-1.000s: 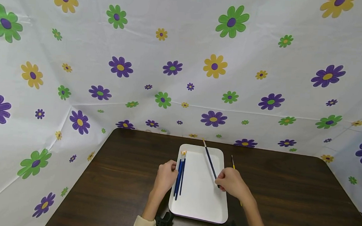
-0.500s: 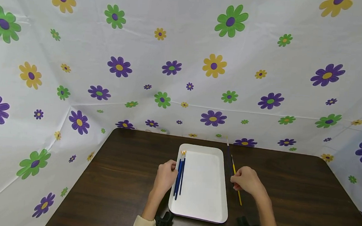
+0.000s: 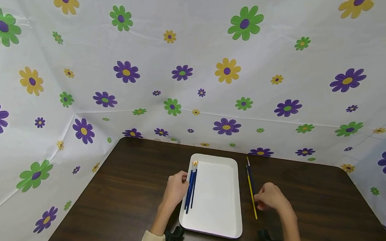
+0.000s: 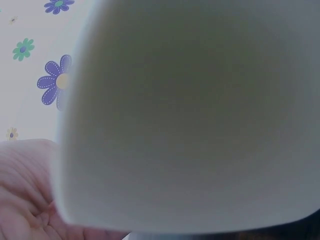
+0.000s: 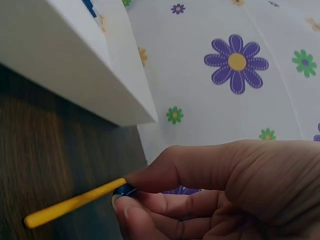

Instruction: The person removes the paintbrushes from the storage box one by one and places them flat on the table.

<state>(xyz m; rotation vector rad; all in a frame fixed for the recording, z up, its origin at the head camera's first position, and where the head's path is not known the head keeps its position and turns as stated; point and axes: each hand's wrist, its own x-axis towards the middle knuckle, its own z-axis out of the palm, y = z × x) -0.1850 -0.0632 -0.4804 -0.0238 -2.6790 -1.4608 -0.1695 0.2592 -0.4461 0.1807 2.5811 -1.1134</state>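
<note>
My right hand [image 3: 271, 196] pinches a dark blue paintbrush [image 5: 125, 190] between thumb and fingertips near the end of its handle. The brush lies low over the table with its bristles pointing away, right alongside a yellow-handled paintbrush [image 3: 253, 198]. Both are to the right of a white tray [image 3: 216, 201]. At the tray's left edge, my left hand [image 3: 175, 188] grips the rim. Several blue paintbrushes [image 3: 191, 187] rest inside the tray along its left side, bristles away from me. The tray's blurred wall fills most of the left wrist view and hides the left fingertips.
The dark wood table [image 3: 137, 190] extends to both sides of the tray. A white cloth [image 3: 196, 55] with printed flowers hangs behind the table and along its sides. Black straps with mounts [image 3: 175, 236] sit at the wrists.
My right hand has carried the dark blue paintbrush from over the tray to the right and lowered it beside the yellow one. The left hand has stayed on the rim.
</note>
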